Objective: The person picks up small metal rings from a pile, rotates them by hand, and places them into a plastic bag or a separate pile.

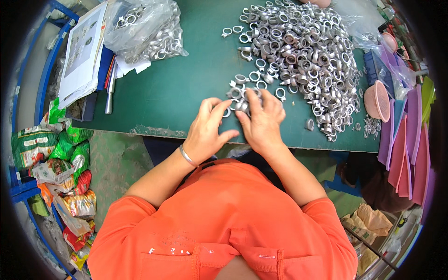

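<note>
Metal rings [240, 103], small and silver, are sitting in a little bunch on the green table [177, 93], right under my two hands near the front edge. I am holding my left hand [206, 132] just beside the bunch, with the fingers curled loosely and the fingertips touching one ring at the edge of the bunch. The thumb is sticking out to the side toward the other hand. I am wearing a thin silver bracelet [187, 156] on that wrist. I am keeping my right hand [262, 122] close to the left one, and its fingers are bent down over a few rings. I cannot tell if they are pinching a ring or only resting on them, because the back of the hand is hiding the fingertips. Past my hands, a big pile of rings [303, 56] is spreading over the right part of the table. A clear plastic bag [147, 30] with more rings inside is lying at the far left of the table. Some white papers [84, 51] are lying beside that bag, at the left edge. A pink basket [377, 100] is sitting on the right side of the table, near flat pink and purple trays [406, 140]. Colourful bags [56, 163] are lying on the floor to my left. I am wearing an orange shirt [224, 219].
</note>
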Demonstrator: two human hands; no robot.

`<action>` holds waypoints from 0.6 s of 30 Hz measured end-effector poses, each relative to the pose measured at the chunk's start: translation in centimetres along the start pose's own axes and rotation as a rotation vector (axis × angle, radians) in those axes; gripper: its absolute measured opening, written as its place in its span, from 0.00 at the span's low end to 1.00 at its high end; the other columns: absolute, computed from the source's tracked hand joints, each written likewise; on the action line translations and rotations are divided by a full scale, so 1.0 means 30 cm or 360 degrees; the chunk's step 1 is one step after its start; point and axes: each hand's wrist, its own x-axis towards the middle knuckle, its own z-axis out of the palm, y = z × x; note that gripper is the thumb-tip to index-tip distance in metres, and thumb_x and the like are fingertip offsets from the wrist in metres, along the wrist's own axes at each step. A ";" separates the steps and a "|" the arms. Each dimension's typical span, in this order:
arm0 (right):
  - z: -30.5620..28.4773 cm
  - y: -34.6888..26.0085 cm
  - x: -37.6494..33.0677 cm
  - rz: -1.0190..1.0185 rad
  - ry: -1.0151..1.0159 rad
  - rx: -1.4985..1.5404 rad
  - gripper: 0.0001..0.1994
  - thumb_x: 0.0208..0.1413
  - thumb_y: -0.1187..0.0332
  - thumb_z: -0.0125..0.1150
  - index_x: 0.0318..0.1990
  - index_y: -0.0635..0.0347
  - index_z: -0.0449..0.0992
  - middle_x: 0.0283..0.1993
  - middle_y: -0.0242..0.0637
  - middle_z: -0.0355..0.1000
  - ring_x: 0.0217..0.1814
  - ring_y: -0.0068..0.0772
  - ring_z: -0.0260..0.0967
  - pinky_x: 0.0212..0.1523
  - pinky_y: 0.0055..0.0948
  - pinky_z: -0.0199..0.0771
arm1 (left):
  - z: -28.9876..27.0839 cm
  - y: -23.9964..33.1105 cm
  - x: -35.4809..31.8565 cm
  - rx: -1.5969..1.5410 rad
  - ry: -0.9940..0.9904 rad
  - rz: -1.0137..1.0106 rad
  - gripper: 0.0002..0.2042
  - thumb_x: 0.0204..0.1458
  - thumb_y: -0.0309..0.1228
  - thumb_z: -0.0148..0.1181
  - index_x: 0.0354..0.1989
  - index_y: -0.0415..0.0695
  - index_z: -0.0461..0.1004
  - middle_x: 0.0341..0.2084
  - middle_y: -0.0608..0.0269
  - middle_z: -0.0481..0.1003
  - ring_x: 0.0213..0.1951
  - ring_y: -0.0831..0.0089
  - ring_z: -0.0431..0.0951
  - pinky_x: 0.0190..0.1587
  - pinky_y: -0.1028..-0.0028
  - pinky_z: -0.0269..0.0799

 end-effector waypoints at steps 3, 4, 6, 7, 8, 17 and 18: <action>-0.002 -0.026 0.035 -0.0149 -0.0081 0.0310 0.24 0.51 0.61 0.57 0.56 0.50 0.64 0.58 0.44 0.55 0.58 0.49 0.52 0.54 0.51 0.49 | -0.021 -0.028 0.022 0.0141 0.0095 -0.0043 0.18 0.37 0.23 0.65 0.40 0.38 0.71 0.38 0.53 0.68 0.36 0.58 0.73 0.35 0.69 0.71; -0.012 -0.012 0.042 -0.0187 -0.0093 0.0489 0.23 0.51 0.62 0.56 0.56 0.51 0.64 0.58 0.44 0.56 0.58 0.49 0.53 0.55 0.49 0.50 | -0.034 -0.035 0.029 0.0161 0.0124 -0.0044 0.13 0.39 0.22 0.63 0.36 0.38 0.72 0.35 0.56 0.69 0.31 0.62 0.73 0.32 0.71 0.71; -0.019 0.037 0.045 -0.0370 0.0075 0.0706 0.20 0.52 0.67 0.56 0.54 0.54 0.67 0.57 0.44 0.59 0.55 0.47 0.57 0.56 0.42 0.54 | -0.053 -0.044 0.016 0.0071 0.0106 -0.0133 0.11 0.40 0.19 0.62 0.34 0.38 0.73 0.34 0.60 0.69 0.22 0.76 0.68 0.26 0.78 0.67; -0.040 0.061 0.035 -0.0404 0.0197 0.0594 0.19 0.50 0.70 0.57 0.51 0.58 0.69 0.54 0.45 0.62 0.53 0.49 0.59 0.55 0.40 0.58 | -0.054 -0.060 0.008 0.0044 0.0143 -0.0098 0.10 0.41 0.17 0.62 0.34 0.38 0.73 0.33 0.61 0.70 0.18 0.82 0.63 0.24 0.81 0.64; -0.065 0.092 0.015 -0.0350 0.0288 0.0507 0.18 0.49 0.71 0.58 0.50 0.59 0.69 0.52 0.45 0.63 0.52 0.49 0.60 0.53 0.39 0.59 | -0.059 -0.070 -0.001 0.0037 0.0131 -0.0091 0.10 0.41 0.17 0.62 0.33 0.38 0.73 0.34 0.62 0.70 0.19 0.83 0.64 0.23 0.82 0.64; -0.186 0.251 -0.173 0.0156 0.0216 -0.0124 0.16 0.45 0.74 0.62 0.43 0.66 0.69 0.41 0.48 0.64 0.43 0.49 0.63 0.43 0.39 0.65 | 0.007 -0.032 -0.003 -0.0044 0.0060 0.0068 0.10 0.41 0.16 0.62 0.33 0.36 0.73 0.34 0.61 0.70 0.18 0.82 0.65 0.22 0.82 0.63; -0.161 0.223 -0.156 0.0103 0.0213 -0.0043 0.15 0.45 0.75 0.62 0.42 0.65 0.70 0.40 0.48 0.65 0.43 0.49 0.63 0.44 0.39 0.65 | 0.017 -0.035 0.001 -0.0040 0.0052 0.0085 0.10 0.41 0.17 0.62 0.34 0.36 0.73 0.35 0.61 0.69 0.18 0.82 0.65 0.22 0.82 0.63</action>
